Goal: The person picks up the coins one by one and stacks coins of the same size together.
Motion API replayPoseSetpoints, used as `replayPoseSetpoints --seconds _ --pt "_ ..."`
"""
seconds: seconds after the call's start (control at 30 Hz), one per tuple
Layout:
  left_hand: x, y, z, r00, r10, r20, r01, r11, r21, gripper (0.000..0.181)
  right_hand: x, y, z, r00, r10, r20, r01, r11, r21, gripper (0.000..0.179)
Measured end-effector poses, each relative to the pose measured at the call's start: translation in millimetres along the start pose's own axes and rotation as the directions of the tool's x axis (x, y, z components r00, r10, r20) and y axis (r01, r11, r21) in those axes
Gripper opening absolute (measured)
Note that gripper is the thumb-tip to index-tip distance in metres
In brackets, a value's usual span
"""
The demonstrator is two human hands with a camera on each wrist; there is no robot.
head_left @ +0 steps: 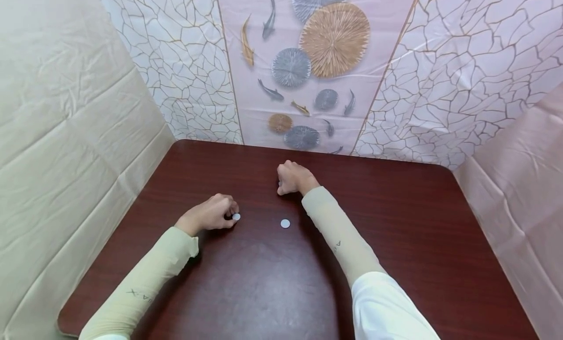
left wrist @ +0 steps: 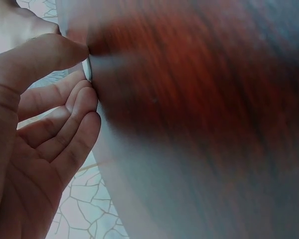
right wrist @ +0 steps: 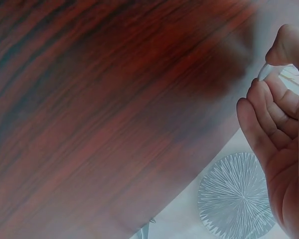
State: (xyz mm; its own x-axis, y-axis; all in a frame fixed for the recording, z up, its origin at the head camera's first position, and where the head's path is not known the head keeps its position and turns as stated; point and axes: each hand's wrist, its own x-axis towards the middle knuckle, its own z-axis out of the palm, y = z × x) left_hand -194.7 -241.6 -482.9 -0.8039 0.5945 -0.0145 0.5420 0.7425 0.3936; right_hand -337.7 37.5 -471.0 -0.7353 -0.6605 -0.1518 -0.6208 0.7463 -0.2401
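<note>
In the head view my left hand [head_left: 211, 213] is low over the left-middle of the table, with a small round white disc [head_left: 236, 216] between thumb and fingertips. The left wrist view shows this disc [left wrist: 87, 69] edge-on, pinched close to the tabletop. Farther back, my right hand [head_left: 293, 178] has its fingers bent down toward the wood. A white disc [right wrist: 264, 71] shows between its thumb and index finger in the right wrist view; the hand covers it in the head view. Another white disc [head_left: 285, 223] lies flat on the table between the two hands, nearer the front.
The dark red-brown wooden table [head_left: 272, 291] has rounded corners. Behind it hangs a patterned cloth [head_left: 290, 110] with fish and round leaf shapes. Pale cloth walls [head_left: 66, 135] stand along the left and right sides.
</note>
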Motion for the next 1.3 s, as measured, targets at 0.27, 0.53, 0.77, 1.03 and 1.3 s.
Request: replayPoseSetpoints --seconds 0.27,0.53,0.77,1.03,1.3 --pt "-0.2 -1.2 -0.1 1.000 -0.004 -0.007 0.004 1.000 0.003 0.012 -7.8 -5 -5 0.998 -0.055 -0.009 0.055 0.998 0.023 0.022" --pt "-0.1 0.6 -0.2 1.000 -0.004 -0.012 0.004 1.000 -0.010 0.011 -18.9 -20 -3 0.986 -0.155 -0.054 0.159 0.985 0.068 0.021" --pt "-0.2 1.0 -0.6 0.999 0.008 -0.036 -0.009 0.999 -0.038 0.013 -26.5 -41 -2 0.972 -0.229 -0.056 0.233 0.969 0.078 0.019" --pt "0.0 -0.3 -0.5 0.999 0.009 -0.044 -0.011 0.999 -0.038 0.012 -31.5 -63 8 0.960 -0.273 -0.058 0.277 0.958 0.074 0.018" --pt "1.9 -1.0 -0.2 0.999 -0.002 -0.039 0.000 0.999 -0.042 0.009 -32.3 -89 18 0.964 -0.261 -0.052 0.264 0.962 0.065 0.018"
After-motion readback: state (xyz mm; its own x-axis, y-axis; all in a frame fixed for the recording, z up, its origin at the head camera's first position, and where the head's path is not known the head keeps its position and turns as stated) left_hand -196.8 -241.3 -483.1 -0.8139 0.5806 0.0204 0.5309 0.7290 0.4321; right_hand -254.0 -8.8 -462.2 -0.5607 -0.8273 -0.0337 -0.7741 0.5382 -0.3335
